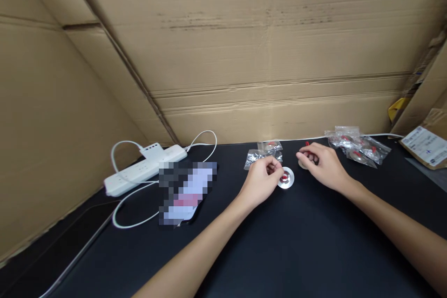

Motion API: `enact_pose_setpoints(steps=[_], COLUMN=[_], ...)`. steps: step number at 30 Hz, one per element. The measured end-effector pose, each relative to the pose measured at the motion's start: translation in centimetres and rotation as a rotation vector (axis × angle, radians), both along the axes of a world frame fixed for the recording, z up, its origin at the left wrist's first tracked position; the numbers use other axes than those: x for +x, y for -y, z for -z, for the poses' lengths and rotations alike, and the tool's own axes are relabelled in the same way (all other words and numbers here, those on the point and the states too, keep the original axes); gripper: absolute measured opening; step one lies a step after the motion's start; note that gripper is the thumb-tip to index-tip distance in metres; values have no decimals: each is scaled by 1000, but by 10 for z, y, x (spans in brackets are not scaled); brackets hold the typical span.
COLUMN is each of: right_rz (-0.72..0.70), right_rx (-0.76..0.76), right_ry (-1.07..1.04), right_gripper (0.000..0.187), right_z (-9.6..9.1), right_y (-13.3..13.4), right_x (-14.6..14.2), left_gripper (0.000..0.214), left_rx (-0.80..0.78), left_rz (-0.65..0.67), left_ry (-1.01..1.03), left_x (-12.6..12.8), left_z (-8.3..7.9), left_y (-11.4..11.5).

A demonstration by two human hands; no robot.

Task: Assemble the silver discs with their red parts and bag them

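A small round silver disc with a red centre (286, 178) lies on the black table (279, 251). My left hand (261, 180) is curled, its fingertips pinched at the disc's left edge. My right hand (323, 163) is closed just right of it, fingers pinched on a small red part over a second pale disc (302, 164) that is mostly hidden. Two clear plastic bags (262, 153), one with a red piece inside, lie just behind my left hand.
A heap of clear bags with red parts (358, 146) lies at the right rear. A white power strip (145, 167) with cables sits at the left, beside a blurred flat object (186, 193). Cardboard walls (244, 56) enclose the table. A labelled cardboard box (424, 146) stands far right.
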State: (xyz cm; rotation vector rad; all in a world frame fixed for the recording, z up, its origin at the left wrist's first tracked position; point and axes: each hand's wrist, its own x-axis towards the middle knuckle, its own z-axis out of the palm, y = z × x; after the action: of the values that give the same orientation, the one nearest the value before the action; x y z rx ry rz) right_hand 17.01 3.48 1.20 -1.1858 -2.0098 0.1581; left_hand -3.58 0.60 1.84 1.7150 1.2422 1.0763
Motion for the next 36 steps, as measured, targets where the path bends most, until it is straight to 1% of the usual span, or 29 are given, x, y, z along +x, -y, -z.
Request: enact_pose_setpoints(steps=[2,4,6,9,12,15,18,21,24,27,29,32,36], right_rz=[86,116,102,75,70,-14,-132,-204,-257,-279,-251,-212,-228], right_rx=[7,-15,-44,-80,-169,-298,-373,-389,-388,-398,-366,-308,-329], right_ry=[74,141,182,181,84,-136,-385,-541,-604,-584,-555,-546,-622], right_gripper=[23,21,19,15,14,18,23,26,25,25,27,29,30], right_z=[5,11,16,18,16,13,11,8,4,1,-1,0,2], right_y=[-9,-16,-19,-21,-21,-20,-15,-7,1,4,4,3,2], right_x=[9,17,21,23,21,16,7,-5,-13,-14,-13,-10,-11], left_gripper=[9,9,9,11,12,12,14,15,17,11,8,5,7], left_rx=[-33,-32,-3,55,120,195,234,152,64,22,7,-24,-107], left_rz=[-13,-21,-32,-56,-65,-74,-69,-13,70,120,103,22,-80], left_ry=[-65,-111,-146,-233,-300,-297,-232,-107,37,153,202,252,419], left_x=[-1,-1,-2,-3,-4,-4,-3,0,2,3,3,1,1], left_z=[0,0,0,1,1,-2,-6,-8,-6,-3,-2,-3,-7], left_y=[1,2,2,2,1,2,4,5,4,1,0,-2,-2])
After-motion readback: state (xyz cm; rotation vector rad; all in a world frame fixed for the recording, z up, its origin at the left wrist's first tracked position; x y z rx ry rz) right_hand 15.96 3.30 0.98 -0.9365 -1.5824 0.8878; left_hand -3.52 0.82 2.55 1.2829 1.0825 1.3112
